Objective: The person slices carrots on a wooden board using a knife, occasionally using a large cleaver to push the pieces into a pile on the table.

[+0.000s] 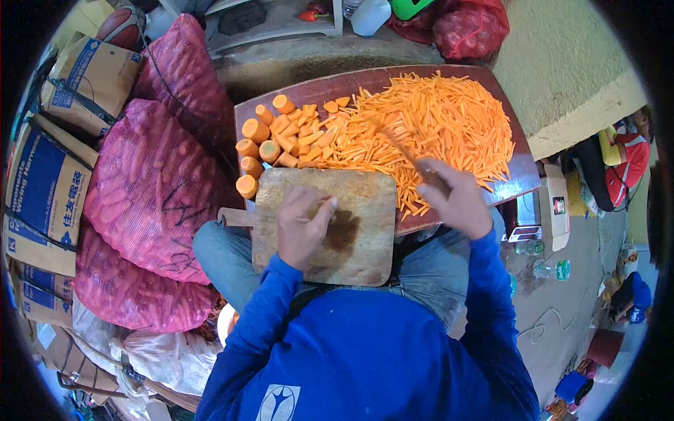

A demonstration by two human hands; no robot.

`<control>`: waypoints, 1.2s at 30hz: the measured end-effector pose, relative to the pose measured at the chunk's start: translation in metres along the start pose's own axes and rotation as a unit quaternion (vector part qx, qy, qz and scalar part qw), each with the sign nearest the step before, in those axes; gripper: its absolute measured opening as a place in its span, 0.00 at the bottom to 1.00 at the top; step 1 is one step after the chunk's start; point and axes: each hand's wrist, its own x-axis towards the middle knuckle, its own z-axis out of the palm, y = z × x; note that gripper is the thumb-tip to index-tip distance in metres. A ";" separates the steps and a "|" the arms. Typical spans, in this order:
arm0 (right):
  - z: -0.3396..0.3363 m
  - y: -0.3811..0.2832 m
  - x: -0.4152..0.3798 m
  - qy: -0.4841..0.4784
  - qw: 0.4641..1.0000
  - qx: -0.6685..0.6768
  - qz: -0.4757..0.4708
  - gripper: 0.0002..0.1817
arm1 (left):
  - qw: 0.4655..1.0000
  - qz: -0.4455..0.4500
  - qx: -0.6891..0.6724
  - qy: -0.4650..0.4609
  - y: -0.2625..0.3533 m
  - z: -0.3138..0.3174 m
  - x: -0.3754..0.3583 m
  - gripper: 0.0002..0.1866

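Note:
A worn wooden cutting board with a handle on its left lies across my lap against the table edge. Over it is my left hand, its fingers curled together; anything inside them is hidden. A dark wet-looking patch or shadow marks the board beside that hand. My right hand grips a knife by its handle, the blade slightly blurred and pointing up and left over the carrot strips. A large heap of cut carrot strips covers the table's right part. Several carrot chunks stand at its left end.
The reddish-brown table reaches beyond the board. Pink mesh sacks and cardboard boxes crowd the left side. A red mesh sack rests at the back. Another person in red is far right, near a concrete ledge.

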 end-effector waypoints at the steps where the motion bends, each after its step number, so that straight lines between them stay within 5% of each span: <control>1: 0.000 -0.007 -0.006 0.003 1.000 -0.002 0.004 0.17 | 0.999 0.030 -0.002 0.024 0.010 0.002 0.011 0.06; 3: -0.005 -0.022 -0.015 -0.114 0.988 -0.107 0.012 0.19 | 0.997 0.060 -0.006 0.045 0.025 0.009 0.031 0.07; 5: -0.007 -0.032 -0.020 -0.125 0.982 -0.143 0.003 0.18 | 0.987 0.159 0.028 -0.005 0.035 0.018 0.051 0.10; 9: -0.014 -0.051 -0.021 -0.161 0.961 -0.223 -0.022 0.18 | 0.971 0.168 0.116 -0.120 0.030 0.048 0.085 0.17; 13: -0.016 -0.055 -0.023 -0.159 0.952 -0.253 -0.059 0.14 | 0.957 0.184 0.207 -0.088 0.016 0.067 0.115 0.21; 21: 0.004 -0.060 -0.055 -0.119 0.981 -0.149 0.030 0.15 | 0.941 0.177 0.286 -0.020 -0.067 0.028 0.152 0.13; 24: 0.025 -0.068 -0.071 -0.148 0.985 -0.073 0.044 0.16 | 0.904 0.164 0.389 -0.066 -0.074 0.006 0.159 0.10; 26: 0.037 -0.078 -0.075 -0.188 0.980 -0.047 0.047 0.17 | 0.856 0.084 0.463 -0.215 -0.068 0.000 0.165 0.07; 32: 0.051 -0.082 -0.077 -0.204 0.977 -0.029 0.049 0.16 | 0.854 0.163 0.459 -0.183 -0.108 0.012 0.168 0.09; 36: 0.051 -0.081 -0.076 -0.211 0.976 -0.022 0.052 0.16 | 0.855 0.122 0.454 -0.220 -0.086 0.013 0.164 0.11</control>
